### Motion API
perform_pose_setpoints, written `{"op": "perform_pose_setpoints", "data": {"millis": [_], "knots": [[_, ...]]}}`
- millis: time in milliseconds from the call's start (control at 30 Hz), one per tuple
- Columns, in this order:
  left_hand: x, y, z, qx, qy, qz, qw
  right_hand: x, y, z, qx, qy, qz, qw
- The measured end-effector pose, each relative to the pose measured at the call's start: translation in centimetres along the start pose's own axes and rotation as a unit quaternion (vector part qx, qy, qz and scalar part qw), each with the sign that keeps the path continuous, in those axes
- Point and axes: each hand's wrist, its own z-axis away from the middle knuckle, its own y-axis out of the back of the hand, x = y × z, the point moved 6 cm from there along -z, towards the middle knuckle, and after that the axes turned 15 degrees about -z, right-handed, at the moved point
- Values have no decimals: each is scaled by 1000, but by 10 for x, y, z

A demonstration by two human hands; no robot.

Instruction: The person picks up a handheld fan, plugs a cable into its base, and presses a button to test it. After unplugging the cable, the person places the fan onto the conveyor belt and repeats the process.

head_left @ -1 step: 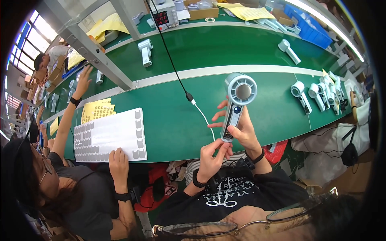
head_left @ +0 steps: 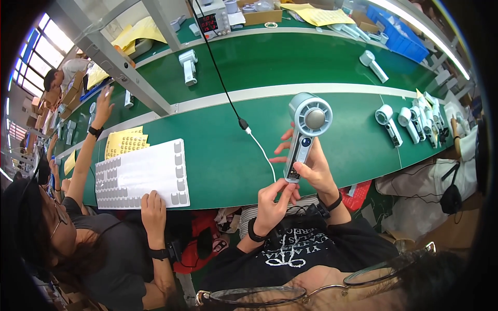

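Observation:
A light-blue handheld fan point(head_left: 310, 124) stands nearly upright in front of me, its round head at the top and its dark-fronted handle below. My right hand point(head_left: 316, 168) is closed round the handle from the right, the thumb on its front and some fingers stretched out behind. At the base of the handle, my left hand point(head_left: 275, 205) pinches the end of a white cable point(head_left: 263, 149). The plug is hidden by my fingers. This cable hangs from a black lead that comes down from above.
Several similar fans point(head_left: 415, 124) lie at the right of the green table point(head_left: 223, 176). Two more rest on the green strip behind the metal rail. On the left a co-worker's hand point(head_left: 153, 210) lies on a white sticker sheet point(head_left: 140, 176). A metal post point(head_left: 124, 72) rises beyond it.
The fan's head has shifted very slightly to the right, with both my hands keeping their hold. The co-worker's raised hand has moved a little to the left.

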Motion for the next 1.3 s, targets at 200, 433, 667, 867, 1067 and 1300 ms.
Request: {"op": "perform_pose_setpoints", "data": {"millis": [200, 433, 667, 867, 1067, 1300], "knots": [[8, 6, -1, 24, -40, -91, 995, -5, -5, 2, 0, -35, 28, 999], [9, 15, -3, 60, -44, -157, 985, -5, -13, -3, 36, -28, -16, 999], [34, 21, -15, 100, -79, -214, 969, -6, -12, -17, 79, -45, -42, 995], [39, 30, -34, 100, -77, -204, 971, -17, -20, -44, 70, -44, 22, 996], [55, 41, -51, 116, -97, -222, 963, -30, -31, -68, 32, -16, 25, 999], [31, 52, -52, 109, -97, -227, 963, -72, 4, -113, 64, 99, -80, 990]]}}
